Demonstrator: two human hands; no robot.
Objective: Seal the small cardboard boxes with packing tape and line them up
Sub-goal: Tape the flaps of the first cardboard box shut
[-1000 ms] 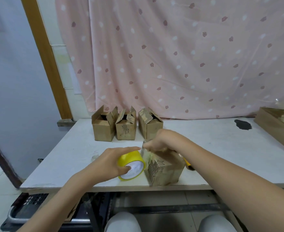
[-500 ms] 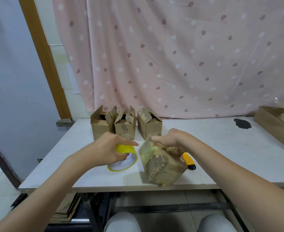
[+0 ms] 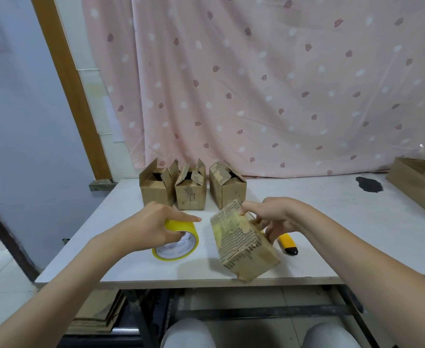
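A taped cardboard box is tilted on one edge near the front of the white table, its taped face turned toward me. My right hand holds it from behind, thumb on its top corner and fingers curled down its far side. The yellow tape roll leans on the table just left of the box, and my left hand grips its upper rim. Three more small boxes stand in a row at the back: two open ones and one with its flaps partly folded.
A yellow utility knife lies right of the tilted box, behind my right hand. A long cardboard tray sits at the table's right edge, with a dark patch nearby. A pink curtain hangs behind; flattened cardboard lies under the table.
The box tipped from flat onto one edge under my right hand. My left hand drew the tape roll left, away from the box, and lowered it onto the table.
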